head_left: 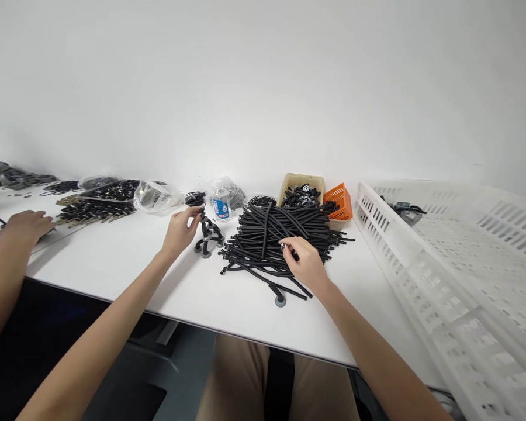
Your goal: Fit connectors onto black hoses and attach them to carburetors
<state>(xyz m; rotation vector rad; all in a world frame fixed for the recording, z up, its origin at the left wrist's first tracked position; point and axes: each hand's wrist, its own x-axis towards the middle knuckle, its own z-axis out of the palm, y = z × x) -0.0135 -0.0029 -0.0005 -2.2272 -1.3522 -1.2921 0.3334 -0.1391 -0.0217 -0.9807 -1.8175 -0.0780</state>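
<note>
My left hand (pixel 182 233) is closed in a pinch at the top of a small cluster of black tube pieces with grey round ends (pixel 207 238); what its fingertips hold is too small to make out. Over the front of a big pile of black tubes (pixel 284 225), my right hand (pixel 305 261) pinches a small shiny piece, dark and silvery, whose kind I cannot tell. A short black elbow piece with a grey round base (pixel 280 299) lies on the white table just in front of the pile.
A clear bottle with a blue label (pixel 221 206) stands behind the cluster. Behind the pile are a beige bin (pixel 322 182) and a tilted orange basket (pixel 342 202). A large white crate (pixel 390 257) stands right. At left, another person's hand (pixel 26 225) works near dark parts (pixel 99 207).
</note>
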